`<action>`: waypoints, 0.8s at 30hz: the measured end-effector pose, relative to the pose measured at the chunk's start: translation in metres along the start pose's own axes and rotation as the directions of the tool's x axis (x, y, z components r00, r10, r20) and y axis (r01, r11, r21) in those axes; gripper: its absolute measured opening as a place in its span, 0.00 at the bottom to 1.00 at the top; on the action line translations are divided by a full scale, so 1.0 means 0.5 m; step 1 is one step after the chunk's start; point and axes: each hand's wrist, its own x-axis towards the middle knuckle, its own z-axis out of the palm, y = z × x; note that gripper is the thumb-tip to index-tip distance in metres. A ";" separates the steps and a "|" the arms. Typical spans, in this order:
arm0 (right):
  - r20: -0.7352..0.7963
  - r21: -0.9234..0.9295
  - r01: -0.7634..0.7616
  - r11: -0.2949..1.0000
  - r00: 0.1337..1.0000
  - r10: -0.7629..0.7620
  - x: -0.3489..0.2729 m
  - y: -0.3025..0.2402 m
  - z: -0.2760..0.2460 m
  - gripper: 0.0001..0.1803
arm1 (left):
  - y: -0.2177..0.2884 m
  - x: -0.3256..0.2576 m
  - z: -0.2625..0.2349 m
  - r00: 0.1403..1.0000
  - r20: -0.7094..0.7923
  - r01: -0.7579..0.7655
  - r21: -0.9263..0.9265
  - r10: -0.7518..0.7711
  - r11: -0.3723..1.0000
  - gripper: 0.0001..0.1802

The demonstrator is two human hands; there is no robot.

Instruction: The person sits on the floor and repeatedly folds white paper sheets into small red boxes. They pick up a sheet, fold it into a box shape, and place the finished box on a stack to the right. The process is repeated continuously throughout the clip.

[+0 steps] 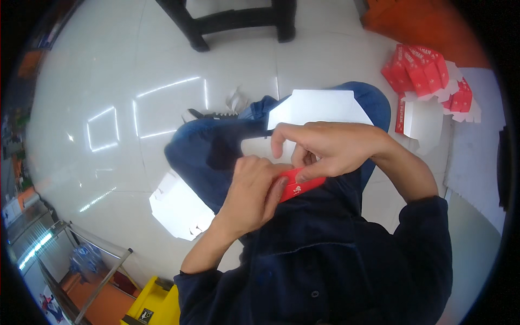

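Observation:
A red and white cardboard carton, partly folded, lies across my lap. Its red printed side faces me, and a broad white flap spreads out beyond my hands. My left hand grips the red side at its left end, thumb along the front. Over the carton bends my right hand, its thumb pressed to the top of the red side and its fingers curled. Parts of the carton under the right hand are hidden.
Flat white cardboard blanks lie on the floor by my left knee. Folded red cartons are heaped at the right, near an open white carton. A black stool stands ahead; a yellow plastic object sits lower left.

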 end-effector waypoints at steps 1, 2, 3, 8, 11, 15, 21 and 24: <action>0.004 -0.024 -0.003 1.000 1.000 0.004 0.003 -0.005 -0.002 0.22 | 0.004 0.002 0.001 0.998 0.055 -0.001 0.001 0.001 1.000 0.11; 0.008 -0.049 -0.007 0.999 1.000 0.007 0.007 -0.009 -0.003 0.22 | 0.007 0.002 -0.002 0.997 0.083 0.001 0.010 -0.002 1.000 0.10; -0.017 -0.070 0.011 0.997 1.000 -0.013 0.011 -0.010 -0.001 0.23 | 0.008 0.002 -0.005 0.994 0.110 0.004 0.019 -0.006 1.000 0.10; -0.472 -0.723 0.155 0.673 0.601 -0.645 -0.017 -0.035 0.028 0.19 | -0.022 -0.008 -0.038 0.976 -0.094 0.196 -0.028 -0.198 0.980 0.03; -0.696 -0.598 0.112 0.794 0.419 -0.583 -0.073 -0.032 0.093 0.19 | -0.037 -0.014 -0.050 0.944 -0.134 0.278 -0.162 -0.300 0.947 0.02; -0.746 -0.229 0.055 0.972 0.632 -0.212 -0.021 0.033 0.105 0.20 | -0.051 -0.027 -0.050 0.978 -0.104 0.160 -0.186 -0.181 0.969 0.03; -0.867 -0.248 0.352 0.902 0.334 -0.369 0.001 0.140 0.114 0.11 | -0.069 -0.033 -0.038 0.876 -0.188 0.333 -0.431 -0.444 0.839 0.06; -0.808 -0.190 0.481 0.856 0.418 -0.415 0.017 0.118 0.124 0.11 | -0.050 -0.018 -0.033 0.954 -0.152 0.220 -0.235 -0.259 0.947 0.06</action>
